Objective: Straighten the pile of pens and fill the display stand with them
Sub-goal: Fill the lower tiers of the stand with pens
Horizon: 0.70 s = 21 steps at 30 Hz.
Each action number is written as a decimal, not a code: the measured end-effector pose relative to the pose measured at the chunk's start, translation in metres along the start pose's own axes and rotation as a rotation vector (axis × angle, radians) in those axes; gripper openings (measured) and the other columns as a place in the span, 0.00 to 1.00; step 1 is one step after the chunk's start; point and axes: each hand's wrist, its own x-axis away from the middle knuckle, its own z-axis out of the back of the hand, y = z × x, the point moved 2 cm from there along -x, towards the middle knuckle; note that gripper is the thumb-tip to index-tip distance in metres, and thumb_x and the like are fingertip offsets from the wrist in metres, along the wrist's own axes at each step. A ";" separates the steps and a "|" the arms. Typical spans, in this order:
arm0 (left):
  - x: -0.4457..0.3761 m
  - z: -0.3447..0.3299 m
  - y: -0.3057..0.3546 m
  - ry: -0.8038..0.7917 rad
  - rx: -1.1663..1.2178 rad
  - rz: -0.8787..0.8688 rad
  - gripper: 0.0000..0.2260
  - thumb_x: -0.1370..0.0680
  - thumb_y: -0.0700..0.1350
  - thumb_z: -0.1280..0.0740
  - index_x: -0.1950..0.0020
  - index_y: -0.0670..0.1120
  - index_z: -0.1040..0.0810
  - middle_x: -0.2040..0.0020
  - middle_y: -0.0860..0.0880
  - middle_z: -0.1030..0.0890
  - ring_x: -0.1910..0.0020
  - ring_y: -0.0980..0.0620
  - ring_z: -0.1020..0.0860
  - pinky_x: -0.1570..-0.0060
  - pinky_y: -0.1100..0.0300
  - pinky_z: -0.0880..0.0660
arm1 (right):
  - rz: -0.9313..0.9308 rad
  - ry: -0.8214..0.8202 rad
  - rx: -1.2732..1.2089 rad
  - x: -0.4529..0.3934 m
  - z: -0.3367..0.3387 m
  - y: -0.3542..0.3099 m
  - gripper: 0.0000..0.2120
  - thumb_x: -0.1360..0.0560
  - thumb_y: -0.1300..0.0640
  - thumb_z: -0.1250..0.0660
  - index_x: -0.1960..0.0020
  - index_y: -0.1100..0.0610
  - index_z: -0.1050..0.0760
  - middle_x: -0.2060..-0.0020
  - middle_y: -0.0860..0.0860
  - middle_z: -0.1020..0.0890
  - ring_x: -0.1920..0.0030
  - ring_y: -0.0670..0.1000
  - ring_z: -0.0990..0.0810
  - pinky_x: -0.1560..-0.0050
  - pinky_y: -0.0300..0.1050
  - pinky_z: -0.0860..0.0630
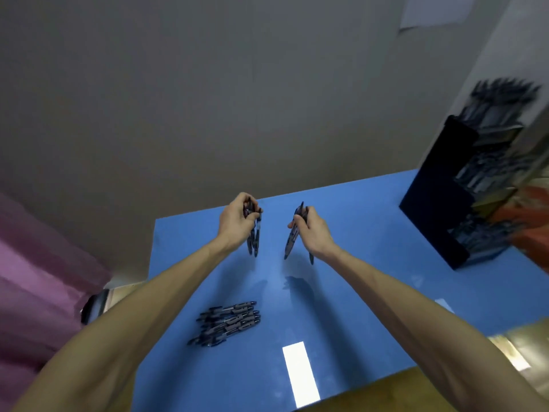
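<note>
A pile of dark pens [227,322] lies on the blue table [356,286], near its front left. My left hand [236,220] grips a small bunch of pens [254,239] that hang tips down above the table. My right hand [310,228] holds another few pens [292,237], also pointing down. Both hands are raised over the table's middle, a short gap between them. The black tiered display stand [439,188] is at the far right of the table, blurred, with rows of pens in its tiers.
A grey wall runs behind the table. Pink fabric [38,292] lies to the left below the table edge. Orange and yellow items [531,221] sit right of the stand. A bright light reflection [300,373] marks the table's front.
</note>
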 end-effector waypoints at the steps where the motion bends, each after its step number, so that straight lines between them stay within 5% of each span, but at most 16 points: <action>1: -0.001 -0.004 0.010 -0.020 0.001 -0.033 0.12 0.21 0.33 0.31 0.50 0.50 0.25 0.54 0.55 0.15 0.51 0.57 0.16 0.47 0.48 0.20 | 0.002 0.012 0.005 0.005 0.010 -0.002 0.08 0.14 0.53 0.44 0.44 0.57 0.31 0.50 0.48 0.15 0.50 0.50 0.20 0.52 0.49 0.27; 11: 0.005 -0.070 0.144 -0.056 0.047 -0.253 0.10 0.22 0.35 0.29 0.50 0.49 0.24 0.56 0.57 0.16 0.52 0.58 0.18 0.47 0.51 0.20 | 0.019 0.223 0.035 0.055 0.152 0.009 0.07 0.16 0.53 0.42 0.47 0.53 0.27 0.50 0.46 0.15 0.46 0.50 0.18 0.46 0.55 0.23; 17: 0.012 -0.124 0.215 -0.015 0.169 -0.266 0.12 0.23 0.35 0.29 0.52 0.52 0.24 0.55 0.53 0.15 0.51 0.53 0.16 0.45 0.45 0.19 | 0.032 0.360 0.020 0.084 0.256 0.034 0.08 0.15 0.52 0.42 0.50 0.50 0.26 0.52 0.46 0.15 0.60 0.48 0.20 0.55 0.55 0.24; 21: 0.021 -0.177 0.271 0.039 0.210 -0.268 0.12 0.24 0.35 0.29 0.53 0.52 0.23 0.56 0.55 0.15 0.51 0.53 0.15 0.44 0.45 0.19 | 0.074 0.387 -0.036 0.104 0.338 0.073 0.09 0.14 0.52 0.42 0.47 0.55 0.25 0.51 0.47 0.15 0.52 0.48 0.18 0.54 0.45 0.24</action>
